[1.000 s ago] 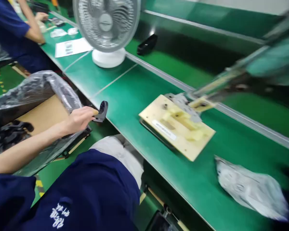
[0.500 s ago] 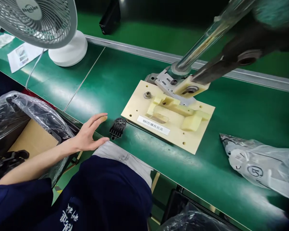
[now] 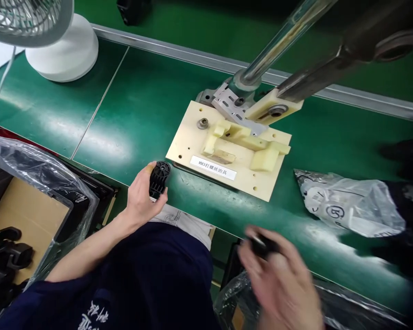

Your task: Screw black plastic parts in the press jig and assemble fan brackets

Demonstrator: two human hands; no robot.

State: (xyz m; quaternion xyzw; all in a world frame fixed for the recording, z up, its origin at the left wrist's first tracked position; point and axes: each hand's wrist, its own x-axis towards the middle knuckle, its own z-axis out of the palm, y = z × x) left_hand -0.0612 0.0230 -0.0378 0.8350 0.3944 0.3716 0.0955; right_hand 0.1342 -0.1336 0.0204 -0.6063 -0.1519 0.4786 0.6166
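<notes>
My left hand (image 3: 142, 198) is closed on a black ribbed plastic part (image 3: 160, 176) with a round, spoked end, at the front edge of the green bench. Its fingers grip the near left side of the part. My right hand (image 3: 284, 277), smeared by motion, is over the bench's front edge on the right. A small dark piece (image 3: 262, 246) is in its fingers, too blurred to name. Between and beyond the hands lies a cream fixture plate (image 3: 182, 142) with raised yellowish blocks (image 3: 263, 160) and a white label (image 3: 213, 168).
A metal post (image 3: 271, 52) and a dark arm (image 3: 316, 73) rise behind the fixture. A clear plastic bag (image 3: 351, 201) lies at right. A white fan (image 3: 69, 50) stands at back left. Plastic-lined boxes (image 3: 55, 211) of black parts sit below left; another lined container (image 3: 239, 293) is below right.
My left hand has moved right and closed on the black ribbed part. My right hand has come into view at the lower right with a dark piece. The camera view has shifted.
</notes>
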